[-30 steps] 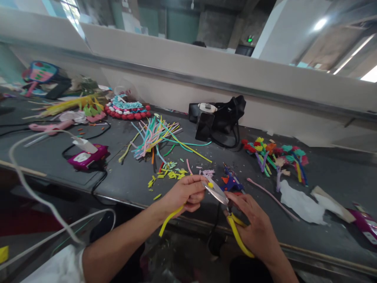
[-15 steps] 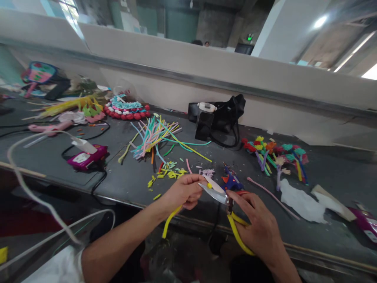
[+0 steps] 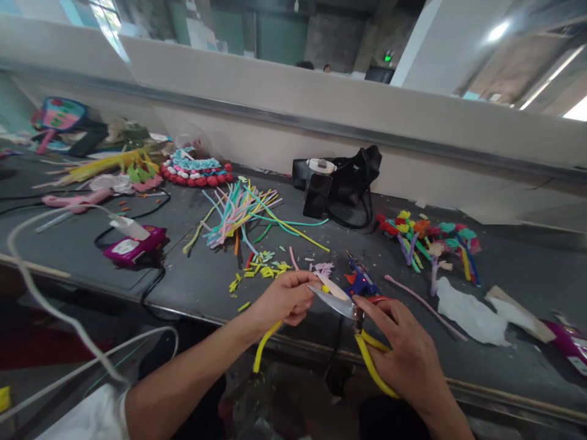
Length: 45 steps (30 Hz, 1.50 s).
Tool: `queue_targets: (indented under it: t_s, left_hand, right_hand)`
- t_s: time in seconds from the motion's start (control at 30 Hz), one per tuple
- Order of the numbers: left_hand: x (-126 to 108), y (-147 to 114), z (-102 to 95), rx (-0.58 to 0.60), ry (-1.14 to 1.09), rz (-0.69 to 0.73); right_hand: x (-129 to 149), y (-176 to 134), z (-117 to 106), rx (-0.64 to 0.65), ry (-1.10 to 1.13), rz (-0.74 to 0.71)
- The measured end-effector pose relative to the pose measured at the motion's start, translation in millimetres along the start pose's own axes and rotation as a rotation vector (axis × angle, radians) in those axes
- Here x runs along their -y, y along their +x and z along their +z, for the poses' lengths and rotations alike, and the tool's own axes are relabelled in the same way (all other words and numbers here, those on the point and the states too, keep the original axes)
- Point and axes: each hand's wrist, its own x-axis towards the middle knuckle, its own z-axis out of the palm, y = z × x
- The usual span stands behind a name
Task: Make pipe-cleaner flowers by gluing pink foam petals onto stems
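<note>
My left hand (image 3: 290, 298) is closed on a yellow fuzzy stem (image 3: 265, 349), like a pipe cleaner. Its long end hangs below the fist, and a short yellow tip pokes out between the scissor blades. In my right hand (image 3: 403, 342) is a pair of scissors (image 3: 337, 304) with yellow-coated handles, blades parted around that tip close to my left fingers. Just beyond the blades, a blue glue gun (image 3: 360, 278) with an orange trigger lies on the table. Short yellow cut pieces (image 3: 270, 269) and lilac pieces (image 3: 323, 269) are scattered behind my left hand.
A heap of long coloured stems (image 3: 241, 214) lies mid-table. Behind stand a black bag (image 3: 353, 177) and a dark phone-like box (image 3: 317, 195). Fuzzy flowers (image 3: 413, 229) and white paper (image 3: 470, 315) lie right; a purple power strip (image 3: 135, 246) with a white cable sits left.
Hands, stem and scissors keep nearly the same pose. The yellow tip shows slightly less between the blades, and the view has shifted a little.
</note>
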Motion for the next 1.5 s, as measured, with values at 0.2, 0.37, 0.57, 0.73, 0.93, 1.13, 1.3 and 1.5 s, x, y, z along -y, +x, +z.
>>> queue_targets:
  t_s: [0.2,0.37,0.57,0.73,0.93,1.13,1.3,1.5]
  left_hand:
    - [0.7,0.5,-0.6,0.012,0.007,-0.007]
    - [0.0,-0.1,0.1,0.008,0.0,-0.003]
    - [1.4,-0.2,0.1,0.012,-0.012,-0.002]
    - [1.4,0.1,0.2,0.007,-0.019,0.0]
    - [2.2,0.2,-0.4,0.02,-0.021,-0.002]
    - [1.4,0.3,-0.3,0.029,-0.002,0.001]
    - [1.2,-0.9,-1.5,0.033,-0.042,-0.024]
    - [-0.2,-1.0,-4.6,0.034,-0.098,-0.06]
  right_hand:
    - [-1.6,-0.1,0.3,0.006,0.008,-0.01]
    - [-2.5,0.2,1.2,0.006,0.001,-0.012]
    - [-1.6,0.2,0.6,0.008,-0.002,-0.009]
    - [-2.4,0.2,1.0,0.0,-0.001,-0.01]
    - [-3.0,-0.3,2.0,0.015,0.008,-0.01]
    - [-3.2,-1.5,1.0,-0.003,0.036,-0.022]
    - [-1.8,-0.7,0.7,0.021,0.064,0.001]
    - [-2.4,2.4,1.3,0.02,0.065,-0.021]
